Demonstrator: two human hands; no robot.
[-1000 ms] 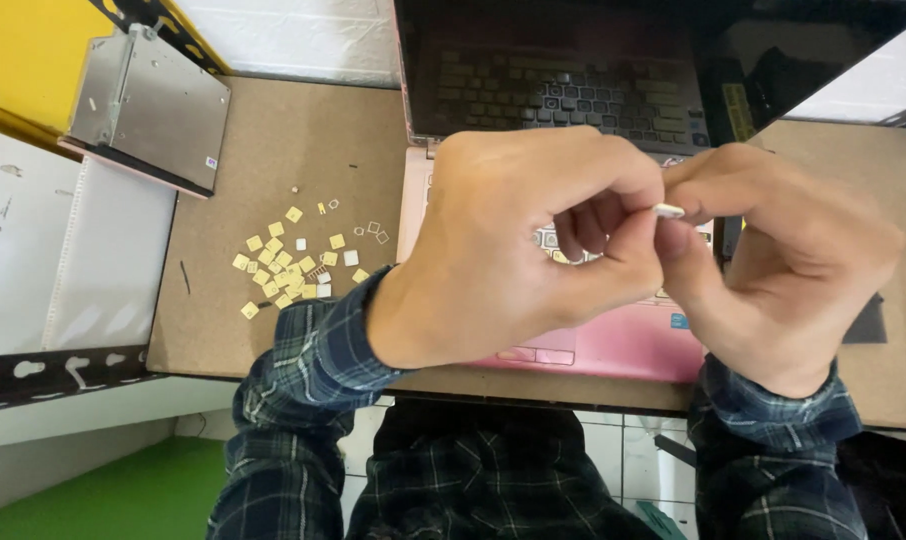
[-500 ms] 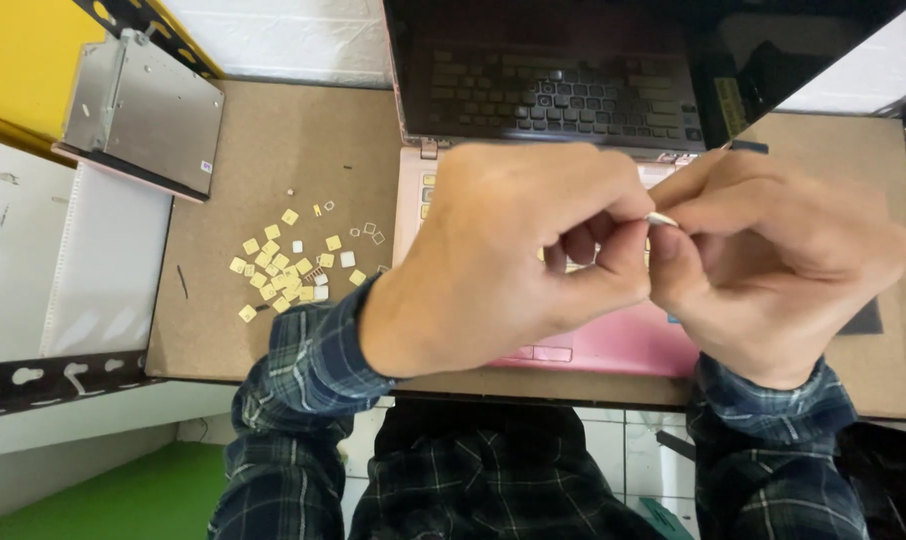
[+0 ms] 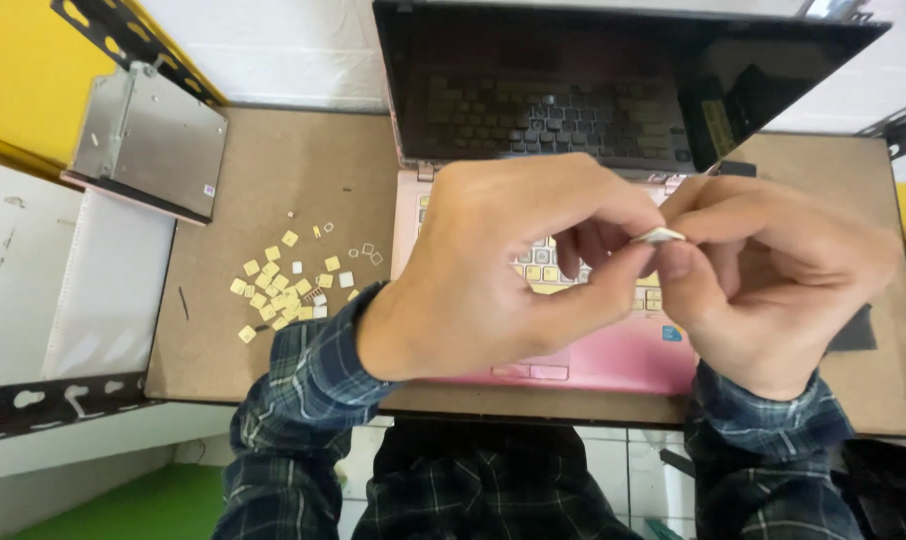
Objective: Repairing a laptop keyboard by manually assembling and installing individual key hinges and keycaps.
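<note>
Surface: we see a brown board table [image 3: 273,150].
Key: small pale keycap [image 3: 659,236], flat.
Hands: our left hand [image 3: 503,260] and right hand [image 3: 773,280] both pinch it.

— What does the person wear on the arms?

— A long-sleeved checked shirt, dark blue-green crossed with thin pale lines. The left sleeve [image 3: 303,400] ends in a buttoned-looking cuff at the wrist, and the right sleeve [image 3: 773,440] shows the same plaid with its cuff close round the wrist.

— And lower down?

— The lap [image 3: 483,490] is covered in the same kind of dark plaid cloth, a little dimmer in the shade under the edge of the worktop.

— Anything on the hands?

— The left hand [image 3: 513,265] and the right hand [image 3: 773,275] are bare: no gloves, rings or watch showing from this view
</note>
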